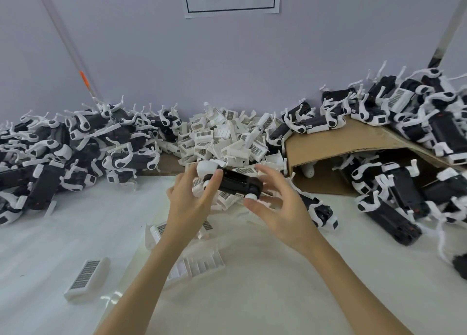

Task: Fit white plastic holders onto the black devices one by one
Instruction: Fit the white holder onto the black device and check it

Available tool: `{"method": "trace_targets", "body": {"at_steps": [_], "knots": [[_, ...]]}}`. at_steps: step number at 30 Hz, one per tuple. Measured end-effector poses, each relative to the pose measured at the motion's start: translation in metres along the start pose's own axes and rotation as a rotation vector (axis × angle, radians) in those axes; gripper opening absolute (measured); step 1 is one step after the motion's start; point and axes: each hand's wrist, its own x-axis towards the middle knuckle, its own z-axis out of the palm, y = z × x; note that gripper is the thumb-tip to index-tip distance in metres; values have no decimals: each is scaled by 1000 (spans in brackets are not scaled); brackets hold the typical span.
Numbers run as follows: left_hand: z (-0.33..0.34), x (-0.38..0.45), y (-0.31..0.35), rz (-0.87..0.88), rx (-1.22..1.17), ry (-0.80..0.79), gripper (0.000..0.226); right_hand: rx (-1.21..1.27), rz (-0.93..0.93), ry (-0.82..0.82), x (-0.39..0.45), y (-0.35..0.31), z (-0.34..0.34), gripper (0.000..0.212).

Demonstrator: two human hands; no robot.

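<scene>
Gripping black device [238,183] — left hand [188,203] fingers curled round it, right hand [280,208] fingers spread beside

— What is the white table [45,253] covered with?
— Heaps of black devices [48,155] are piled far left and right, white holders [227,137] far centre, one loose holder [87,279] near left, cardboard [336,145] far right.
</scene>
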Motion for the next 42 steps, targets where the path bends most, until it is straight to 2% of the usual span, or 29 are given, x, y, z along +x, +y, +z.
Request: {"method": "trace_targets", "body": {"at_steps": [2, 3, 6, 8, 10, 12, 14, 16, 17, 19, 20, 22, 25, 28, 32, 35, 38, 40, 42], "knots": [[1, 0, 1, 2, 75, 3, 43, -124, -153, 92, 2, 2, -5, 73], [1, -1, 3, -28, 30, -24, 47, -205, -240, 123, 2, 2, -7, 73], [1, -3, 11, -244, -256, -125, 65, -397, -425, 168, 3, 4, -7, 74], [-1, -1, 13, -360, -392, -129, 74, -465, -511, 188, 4, 4, -4, 77], [-4, 1, 13, -404, -475, -135, 76, -515, -598, 197, 4, 2, -1, 81], [-6, 3, 12, -422, -545, -160, 68, -522, -644, 192, 4, -2, 3, 84], [-7, 5, 10, -429, -626, -168, 56, -361, -541, 178, 3, -4, 10, 94], [-6, 6, 8, -427, -657, -160, 50, -50, -246, 142, 1, -7, 15, 112], [-6, 6, 8, -421, -659, -164, 48, 137, -57, 122, 0, -11, 16, 114], [-5, 6, 10, -399, -672, -196, 44, 459, 247, 45, -1, -14, 14, 101], [-5, 5, 11, -388, -679, -218, 42, 527, 315, 27, 1, -11, 12, 90], [-5, 5, 10, -373, -690, -255, 43, 515, 320, 63, 2, -8, 11, 70], [-5, 3, 8, -325, -623, -250, 51, 513, 285, 65, 1, -10, 14, 57], [-6, 2, 7, -267, -564, -180, 46, 606, 301, 21, -1, -10, 17, 47], [-11, 4, 4, -213, -471, -173, 51, 538, 293, 8, -4, -16, 18, 51], [-12, 5, 7, -250, -486, -168, 57, 539, 287, -8, -4, -19, 16, 49], [-15, 5, 10, -338, -690, -278, 62, 673, 288, -20, 0, -21, 9, 53], [-19, 7, 11, -333, -777, -380, 56, 816, 295, -123, 3, -22, -1, 49], [-19, 7, 10, -290, -848, -430, 56, 957, 383, -248, 4, -22, -14, 51]]}}
